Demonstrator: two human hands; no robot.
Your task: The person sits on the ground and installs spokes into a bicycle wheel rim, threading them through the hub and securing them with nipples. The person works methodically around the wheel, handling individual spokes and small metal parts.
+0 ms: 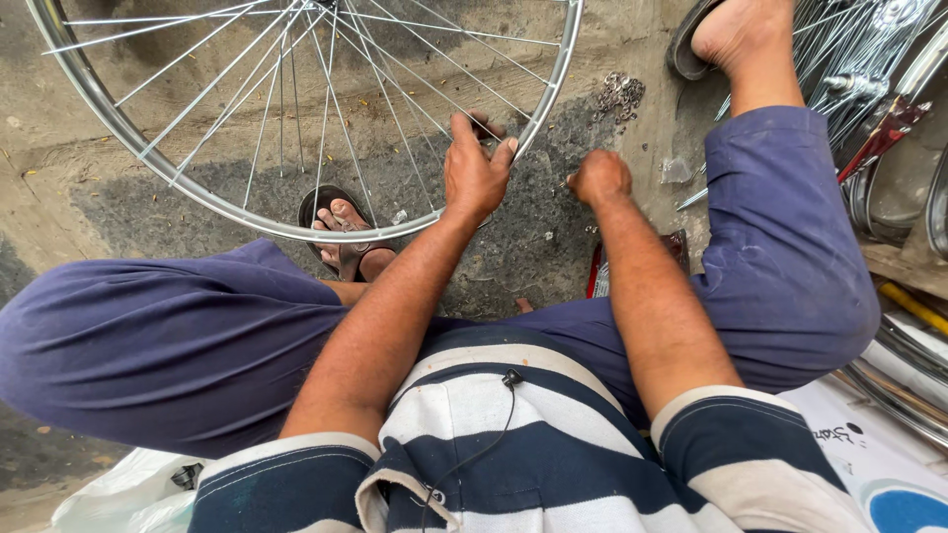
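Note:
A bare bicycle wheel rim with thin steel spokes stands on the concrete floor in front of me. My left hand grips the rim at its lower right, fingers curled over the metal edge. My right hand is a fist just right of the rim, closed on a small thin tool whose tip pokes out toward the rim. What the tool is, I cannot make out.
A small heap of metal nipples lies on the floor beyond my right hand. More rims and spokes are stacked at the right. My sandalled foot rests under the wheel. A white plastic bag lies at bottom left.

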